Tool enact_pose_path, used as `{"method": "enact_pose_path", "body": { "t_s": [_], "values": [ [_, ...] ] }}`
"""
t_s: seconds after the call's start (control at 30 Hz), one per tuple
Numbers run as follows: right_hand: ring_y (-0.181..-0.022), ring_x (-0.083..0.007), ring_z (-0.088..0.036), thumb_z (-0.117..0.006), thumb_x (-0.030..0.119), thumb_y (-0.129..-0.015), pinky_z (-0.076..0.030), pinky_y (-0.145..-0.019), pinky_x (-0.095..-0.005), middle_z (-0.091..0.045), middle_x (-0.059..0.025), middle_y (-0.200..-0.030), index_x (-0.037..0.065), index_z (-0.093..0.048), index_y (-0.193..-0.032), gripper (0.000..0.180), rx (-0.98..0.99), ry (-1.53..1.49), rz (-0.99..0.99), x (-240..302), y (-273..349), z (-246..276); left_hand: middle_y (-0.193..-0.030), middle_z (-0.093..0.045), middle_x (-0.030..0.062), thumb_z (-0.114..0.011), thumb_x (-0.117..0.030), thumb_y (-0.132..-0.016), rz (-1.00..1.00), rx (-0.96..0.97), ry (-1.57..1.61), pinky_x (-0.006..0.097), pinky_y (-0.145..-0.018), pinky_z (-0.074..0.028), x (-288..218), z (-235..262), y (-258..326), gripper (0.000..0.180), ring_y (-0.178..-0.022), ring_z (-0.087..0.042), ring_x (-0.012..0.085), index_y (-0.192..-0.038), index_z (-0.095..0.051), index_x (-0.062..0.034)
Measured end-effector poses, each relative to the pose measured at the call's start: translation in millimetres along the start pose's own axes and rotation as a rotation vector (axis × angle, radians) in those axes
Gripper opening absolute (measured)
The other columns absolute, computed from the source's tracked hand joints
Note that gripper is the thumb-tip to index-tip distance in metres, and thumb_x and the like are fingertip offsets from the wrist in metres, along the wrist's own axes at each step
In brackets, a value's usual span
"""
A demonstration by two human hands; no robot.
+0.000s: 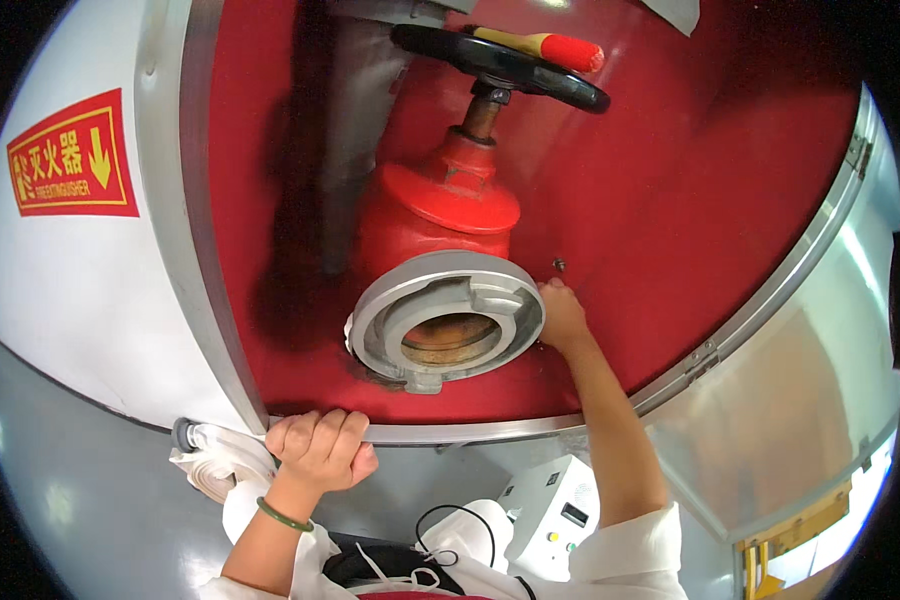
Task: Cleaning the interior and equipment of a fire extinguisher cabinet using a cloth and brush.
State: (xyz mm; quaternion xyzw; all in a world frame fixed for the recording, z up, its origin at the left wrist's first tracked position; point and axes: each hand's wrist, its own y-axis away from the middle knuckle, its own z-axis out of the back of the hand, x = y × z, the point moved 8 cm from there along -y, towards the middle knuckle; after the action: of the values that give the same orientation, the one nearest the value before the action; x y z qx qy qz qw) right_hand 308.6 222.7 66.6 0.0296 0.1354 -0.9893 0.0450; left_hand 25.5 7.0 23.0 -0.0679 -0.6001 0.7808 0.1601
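Note:
A red hydrant valve (440,205) stands inside a red-lined cabinet, a black handwheel (500,70) on its stem. Its grey metal hose coupling (448,320) faces me, its round mouth uncovered and rusty-brown inside. On the handwheel lies a tool with a red and yellow handle (555,48); its kind is unclear. My left hand (320,450) is closed over the cabinet's lower metal edge (470,432). Beside the coupling's right rim, my right hand (562,315) reaches in with its fingers bent. The coupling partly hides them, and what they hold cannot be made out.
A small bolt (558,265) sticks out of the red back panel above my right hand. The metal-framed cabinet door (770,390) hangs open at right. Below are a rolled white hose (220,465) and a white box with buttons (555,515).

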Motion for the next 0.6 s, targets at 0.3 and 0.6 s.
{"method": "enact_pose_path", "body": {
  "t_s": [0.3, 0.6],
  "values": [
    [-0.091, -0.0391, -0.058, -0.060, 0.012, -0.070, -0.049, -0.078, -0.0442, -0.061, -0.0243, -0.096, 0.001, -0.063, -0.089, 0.022, 0.172, -0.539, 0.592, 97.1, 19.9, 34.0, -0.080, -0.054, -0.0033, -0.046, -0.033, -0.075, 0.028, 0.029, 0.022, 0.032, -0.071, -0.031, 4.1, 2.9, 2.1, 0.023, -0.075, -0.046, 0.0149, -0.082, -0.062, -0.0180],
    [-0.093, -0.0398, -0.058, -0.060, 0.017, -0.075, -0.049, -0.082, -0.0458, -0.060, -0.0237, -0.095, 0.001, -0.063, -0.093, 0.024, 0.044, -0.272, 0.264, 40.7, 31.2, -1.5, -0.080, -0.055, -0.0036, -0.046, -0.032, -0.075, -0.007, -0.029, -0.025, 0.032, -0.072, -0.031, 3.8, 2.4, 4.4, 0.023, -0.076, -0.047, 0.0145, -0.084, -0.062, -0.0184]
  ]
}}
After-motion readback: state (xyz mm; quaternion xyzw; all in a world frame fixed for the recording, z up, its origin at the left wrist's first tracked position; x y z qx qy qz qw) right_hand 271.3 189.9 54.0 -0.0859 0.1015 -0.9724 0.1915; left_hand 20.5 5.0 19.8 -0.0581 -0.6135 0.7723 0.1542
